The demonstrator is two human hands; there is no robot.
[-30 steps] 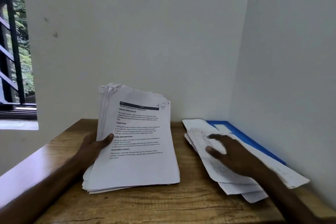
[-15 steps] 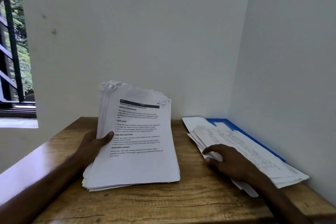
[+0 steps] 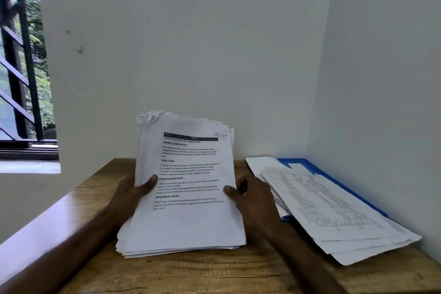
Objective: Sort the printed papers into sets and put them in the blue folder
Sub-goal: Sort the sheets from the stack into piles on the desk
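- Wood-grain bench [image 3: 214, 272], brown, set into a white corner; barred window [image 3: 21, 102] at far left.
- Thick stack of printed papers [image 3: 188, 227] at bench centre — white sheets, black text, edges ragged and fanned. Bottom edge rests on the bench and the top is tilted up. Long axis runs away from the person toward the back wall.
- Left hand [image 3: 130, 198] grips the stack's left edge: thumb on the top page, fingers hidden behind.
- Right hand [image 3: 255, 200] grips the right edge the same way — thumb on the page face, fingers curled behind.
- Blue folder [image 3: 307, 164] lies flat at right along the side wall, long axis angled from back-centre to front-right.
- Loose pile of sheets [image 3: 334, 212] with table print lies on the folder. It covers most of it and overhangs its near end.
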